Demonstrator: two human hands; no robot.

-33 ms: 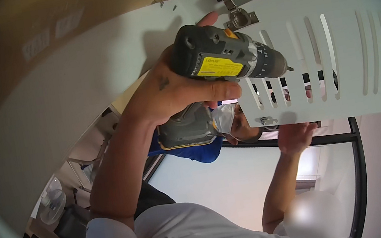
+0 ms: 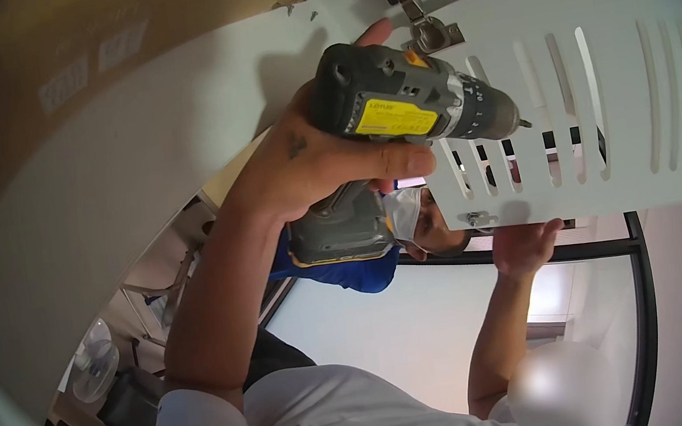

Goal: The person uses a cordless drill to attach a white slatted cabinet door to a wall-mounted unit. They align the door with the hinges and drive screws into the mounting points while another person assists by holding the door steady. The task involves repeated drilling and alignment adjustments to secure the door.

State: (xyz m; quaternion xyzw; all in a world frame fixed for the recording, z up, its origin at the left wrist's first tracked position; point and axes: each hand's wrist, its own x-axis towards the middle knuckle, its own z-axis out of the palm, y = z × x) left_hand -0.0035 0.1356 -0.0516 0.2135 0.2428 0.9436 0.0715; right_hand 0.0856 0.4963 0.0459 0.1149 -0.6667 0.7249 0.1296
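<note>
At the drill [image 2: 392, 116]: the left hand [image 2: 305, 156] wraps the grip from behind, palm closed on it.
Left thumb [image 2: 415, 164]: stretched along the near side, pointing toward the chuck end, beneath the yellow label.
Left fingers: mostly hidden by the tool; one tip shows beyond the top of its body. Cannot tell whether the trigger is pressed.
Drill position: mid-view, between the left hand and the slotted panel [image 2: 637, 166], battery below, nose aimed right and slightly down.
Bit [image 2: 526, 124]: stands before the slots from this viewpoint; cannot tell if it touches.
Right hand [image 2: 523, 248]: under the panel's lower edge, palm partly open, thumb turned out to the right. Its other fingers go out of sight behind the panel, so cannot tell whether they are spread or together.
Hinge [image 2: 413, 5]: metal, by the panel's upper left corner, reaching up to the white board [image 2: 124, 140].
Fitting [image 2: 478, 219]: metal, near the panel's lower left corner.
Screws [image 2: 314, 15]: two small ones at the board, left of the hinge.
Box [image 2: 192, 5]: brown cardboard, along the top left.
Co-worker [image 2: 346, 274]: in blue with a white mask, behind the drill and panel.
Fan [image 2: 97, 372]: lower left, well apart from both hands.
</note>
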